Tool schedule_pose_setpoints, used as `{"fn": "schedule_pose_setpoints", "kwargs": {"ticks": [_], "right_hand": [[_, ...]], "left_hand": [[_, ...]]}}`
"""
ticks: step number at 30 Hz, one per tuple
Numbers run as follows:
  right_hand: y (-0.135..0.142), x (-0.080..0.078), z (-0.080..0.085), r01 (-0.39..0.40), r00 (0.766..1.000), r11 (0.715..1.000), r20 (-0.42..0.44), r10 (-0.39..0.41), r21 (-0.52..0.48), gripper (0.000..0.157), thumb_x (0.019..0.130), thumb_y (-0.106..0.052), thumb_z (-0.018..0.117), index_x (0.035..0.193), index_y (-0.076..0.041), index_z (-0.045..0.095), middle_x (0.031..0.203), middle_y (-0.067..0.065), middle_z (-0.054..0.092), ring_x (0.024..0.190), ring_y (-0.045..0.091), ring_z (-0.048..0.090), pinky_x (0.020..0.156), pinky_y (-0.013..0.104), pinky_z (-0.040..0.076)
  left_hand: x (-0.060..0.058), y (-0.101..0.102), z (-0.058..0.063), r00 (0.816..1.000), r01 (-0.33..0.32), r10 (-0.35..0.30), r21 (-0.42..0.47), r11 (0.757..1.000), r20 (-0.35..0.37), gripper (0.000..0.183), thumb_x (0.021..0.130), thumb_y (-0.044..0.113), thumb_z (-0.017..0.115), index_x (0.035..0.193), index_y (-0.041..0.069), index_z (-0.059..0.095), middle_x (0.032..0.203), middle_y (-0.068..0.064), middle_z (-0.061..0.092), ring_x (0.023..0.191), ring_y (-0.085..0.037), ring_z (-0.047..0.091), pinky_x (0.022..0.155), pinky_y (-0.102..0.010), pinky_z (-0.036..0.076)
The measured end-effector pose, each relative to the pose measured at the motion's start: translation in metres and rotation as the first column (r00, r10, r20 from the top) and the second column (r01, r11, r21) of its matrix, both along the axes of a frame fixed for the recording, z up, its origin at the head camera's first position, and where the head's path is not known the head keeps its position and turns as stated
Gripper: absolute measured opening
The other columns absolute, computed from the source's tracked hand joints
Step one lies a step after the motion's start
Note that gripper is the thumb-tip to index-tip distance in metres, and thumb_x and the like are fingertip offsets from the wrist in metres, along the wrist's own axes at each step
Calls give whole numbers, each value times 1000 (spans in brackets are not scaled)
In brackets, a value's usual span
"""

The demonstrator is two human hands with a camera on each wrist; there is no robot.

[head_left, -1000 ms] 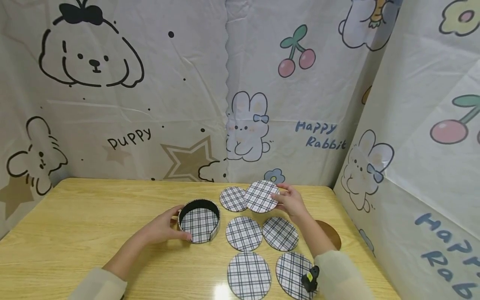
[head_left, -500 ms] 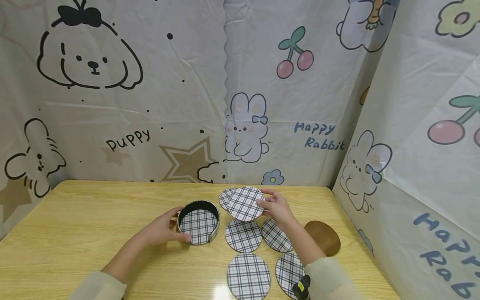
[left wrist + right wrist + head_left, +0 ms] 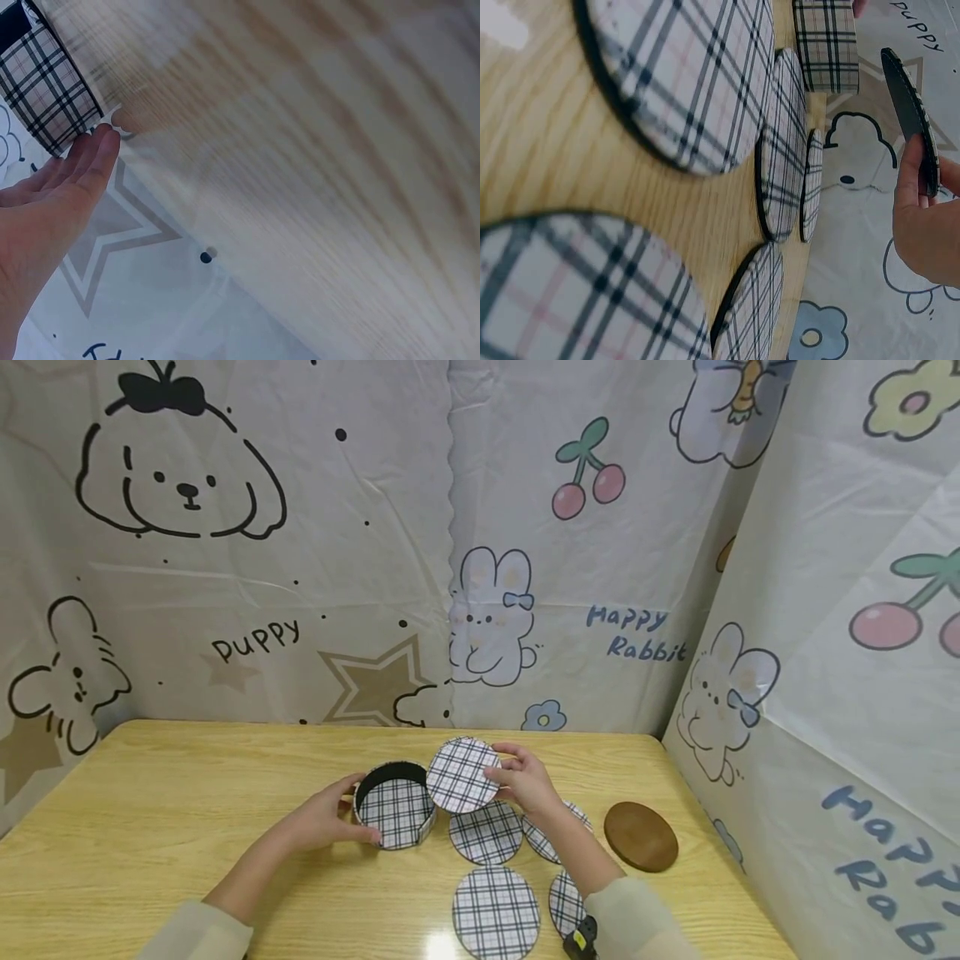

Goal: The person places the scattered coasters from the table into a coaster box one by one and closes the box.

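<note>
Brn rnd disc [image 3: 641, 837] on wood-grain tbl [image 3: 202, 768], R side; cartoon-print cloth [image 3: 315, 560] bhnd.

The back cloth [image 3: 375, 568] says "Puppy" [image 3: 257, 642] in black on the left and "Happy Rabbit" [image 3: 636, 632] in blue on the right. The side cloth [image 3: 840, 710] has big blue letters [image 3: 888, 877], "Happy" and "Rab", then gets cut off. Some black letters [image 3: 96, 351] are too cut off to read

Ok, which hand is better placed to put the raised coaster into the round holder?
Right, probably: the right hand pinches the raised coaster near the round holder, while the left hand is occupied holding its left side.
</note>
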State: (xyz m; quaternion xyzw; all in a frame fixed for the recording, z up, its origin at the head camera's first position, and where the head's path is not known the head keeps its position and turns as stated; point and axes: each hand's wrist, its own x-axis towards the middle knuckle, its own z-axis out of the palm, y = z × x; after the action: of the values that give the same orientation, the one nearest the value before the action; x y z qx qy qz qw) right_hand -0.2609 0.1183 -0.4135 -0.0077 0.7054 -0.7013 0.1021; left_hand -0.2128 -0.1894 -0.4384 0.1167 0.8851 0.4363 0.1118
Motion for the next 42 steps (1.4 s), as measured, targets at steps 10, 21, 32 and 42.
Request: {"fn": "schedule_pose_setpoints", "kwargs": {"ticks": [10,21,32,42], "right_hand": [[-24,5,-3,-67,998,998,-8,68,11,45,86,-1,62,129,-3,47,82,-2,48,71,9,58,63,25,53],[-54,3,-8,-104,995,994,-2,104,18,43,85,-2,64,127,-3,50,80,-1,50,68,10,57,64,27,55],[-72,9,-10,-129,992,990,-2,129,63,44,85,-1,64,127,-2,50,77,-3,48,65,9,51,59,28,53],[-87,13,-13,-109,993,986,-24,113,125,41,83,-1,66,122,-6,54,83,1,53,65,11,52,56,23,50]], "left_hand": [[0,0,-1,1000,2,-2,4,1000,10,101,72,36,80,145,-2,23,137,-26,42,119,-42,50,99,-53,42],[0,-1,1,1000,10,-10,-3,1000,-18,101,70,39,81,145,-1,25,136,-26,43,118,-42,50,98,-53,43],[0,-1,0,1000,-4,4,-8,1000,-2,102,71,39,80,145,-1,24,137,-27,42,119,-44,49,100,-53,42],[-1,1,0,1000,-7,7,-5,1000,10,100,71,39,80,145,0,25,135,-24,45,118,-41,50,100,-53,42]]}}
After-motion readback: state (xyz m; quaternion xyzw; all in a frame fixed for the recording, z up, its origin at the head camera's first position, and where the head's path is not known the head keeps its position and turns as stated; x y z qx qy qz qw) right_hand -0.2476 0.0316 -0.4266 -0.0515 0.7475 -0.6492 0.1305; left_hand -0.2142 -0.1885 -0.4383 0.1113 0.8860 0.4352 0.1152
